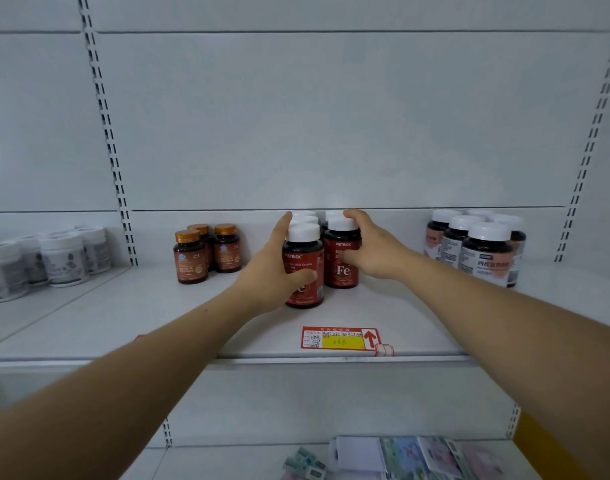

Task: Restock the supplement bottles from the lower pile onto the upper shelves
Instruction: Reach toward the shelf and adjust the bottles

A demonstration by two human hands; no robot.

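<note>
Red-labelled iron supplement bottles (pixel 342 263) are being set in rows mid-shelf (pixel 158 306); the near-left bottle (pixel 305 247) is gripped by the left hand (pixel 274 271), its right neighbour by the right hand (pixel 369 249). Release is needed next.

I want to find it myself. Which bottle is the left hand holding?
On the white metal shelf, above the red-and-yellow price tag, stand red-labelled, white-capped bottles. The left hand holds the front left red bottle, nearest the shelf edge, forward of its neighbours.

Rear red bottles (pixel 303 216) mostly hidden behind the front ones — only white caps show. Packets on the lower shelf (pixel 417 459) are blurry and cut off — maybe boxes.
</note>
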